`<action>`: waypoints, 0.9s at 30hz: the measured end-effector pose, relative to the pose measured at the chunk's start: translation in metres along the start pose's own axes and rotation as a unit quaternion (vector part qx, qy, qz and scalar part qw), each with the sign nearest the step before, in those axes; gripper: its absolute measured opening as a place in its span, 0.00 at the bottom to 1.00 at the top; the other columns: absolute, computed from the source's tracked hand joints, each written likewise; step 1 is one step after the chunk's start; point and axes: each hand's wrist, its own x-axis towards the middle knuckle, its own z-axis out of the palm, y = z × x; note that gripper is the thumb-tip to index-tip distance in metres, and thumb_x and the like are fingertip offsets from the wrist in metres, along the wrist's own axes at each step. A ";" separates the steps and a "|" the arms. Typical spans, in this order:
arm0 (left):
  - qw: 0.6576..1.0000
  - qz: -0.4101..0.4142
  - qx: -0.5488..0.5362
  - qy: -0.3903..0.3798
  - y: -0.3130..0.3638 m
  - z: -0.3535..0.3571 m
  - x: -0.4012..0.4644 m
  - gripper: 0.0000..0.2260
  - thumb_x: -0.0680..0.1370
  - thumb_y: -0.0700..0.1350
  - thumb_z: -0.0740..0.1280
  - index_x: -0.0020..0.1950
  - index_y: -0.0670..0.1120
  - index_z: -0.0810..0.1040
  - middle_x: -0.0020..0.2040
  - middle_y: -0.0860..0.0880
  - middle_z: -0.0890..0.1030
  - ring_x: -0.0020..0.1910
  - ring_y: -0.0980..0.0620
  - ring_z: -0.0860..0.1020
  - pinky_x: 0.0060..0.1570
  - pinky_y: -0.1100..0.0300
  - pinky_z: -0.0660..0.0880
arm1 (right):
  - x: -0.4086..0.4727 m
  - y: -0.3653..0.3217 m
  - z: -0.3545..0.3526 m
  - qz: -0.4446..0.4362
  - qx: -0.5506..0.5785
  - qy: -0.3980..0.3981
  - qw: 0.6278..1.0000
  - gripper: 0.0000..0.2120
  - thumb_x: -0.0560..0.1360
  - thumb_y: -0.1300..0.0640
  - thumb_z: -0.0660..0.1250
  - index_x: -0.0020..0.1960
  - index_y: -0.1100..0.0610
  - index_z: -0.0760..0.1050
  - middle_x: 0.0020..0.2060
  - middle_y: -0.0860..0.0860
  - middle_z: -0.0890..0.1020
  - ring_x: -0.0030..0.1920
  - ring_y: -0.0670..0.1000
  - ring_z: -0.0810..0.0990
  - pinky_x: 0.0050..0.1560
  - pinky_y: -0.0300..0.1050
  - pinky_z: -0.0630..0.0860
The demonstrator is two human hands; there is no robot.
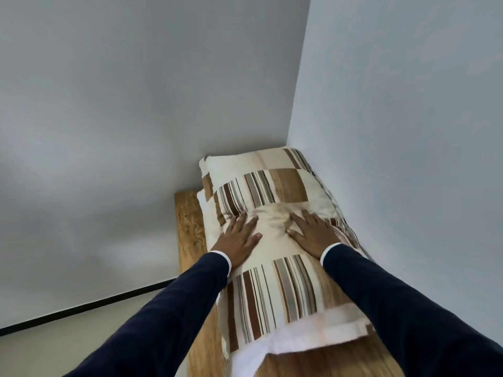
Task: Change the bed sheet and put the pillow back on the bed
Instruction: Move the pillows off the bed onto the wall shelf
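Both hands lie flat with fingers spread, pressing down and gripping nothing. The left hand (236,235) rests on the cream band of the striped pillow (268,202), toward its left side, and the right hand (313,233) presses the same band just beside it, leaving a soft dent between them. The pillow sits at the far end of the bed, tucked into the corner where the two walls (408,131) meet. Below it a striped sheet (277,292) in brown, grey and cream runs toward the camera, and a white layer (307,336) shows under its near edge.

The sheet stops short, so bare wooden board (313,363) shows in front and along the left (190,227); judged from this, the cover may not reach the whole bed. Pushing hard on the pillow could drag the loose cloth beneath it and bunch it. The near edge looks untucked and might slide off.

No brand, label or writing can be read anywhere in view.
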 end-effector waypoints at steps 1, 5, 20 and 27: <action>1.000 0.000 -0.001 0.003 -0.001 0.000 0.003 0.28 0.84 0.61 0.50 0.82 0.57 0.45 0.82 0.50 0.39 0.81 0.46 0.40 0.78 0.40 0.50 | 0.003 0.001 -0.001 -0.004 0.001 0.004 1.000 0.31 0.81 0.34 0.50 0.80 0.43 0.50 0.81 0.53 0.51 0.80 0.59 0.51 0.78 0.62 0.52; 1.000 -0.009 0.000 0.028 0.004 -0.006 -0.004 0.28 0.84 0.62 0.49 0.82 0.57 0.46 0.83 0.50 0.42 0.81 0.48 0.42 0.78 0.42 0.51 | 0.003 0.002 -0.015 -0.009 0.013 -0.008 1.000 0.31 0.81 0.33 0.50 0.80 0.44 0.52 0.81 0.53 0.52 0.80 0.59 0.53 0.77 0.63 0.53; 0.913 -0.340 0.139 0.179 0.033 0.053 -0.289 0.32 0.83 0.63 0.47 0.82 0.50 0.43 0.83 0.50 0.44 0.82 0.51 0.45 0.77 0.37 0.47 | -0.142 -0.187 0.010 -0.437 -0.037 0.024 0.898 0.39 0.77 0.30 0.54 0.81 0.49 0.50 0.81 0.52 0.52 0.80 0.55 0.51 0.78 0.62 0.49; 0.785 -0.579 0.098 0.197 0.048 0.132 -0.567 0.32 0.83 0.61 0.52 0.82 0.50 0.47 0.83 0.49 0.46 0.82 0.50 0.46 0.76 0.35 0.47 | -0.318 -0.321 0.095 -0.630 -0.112 -0.033 0.768 0.38 0.79 0.32 0.54 0.81 0.50 0.48 0.81 0.53 0.52 0.80 0.56 0.53 0.77 0.62 0.51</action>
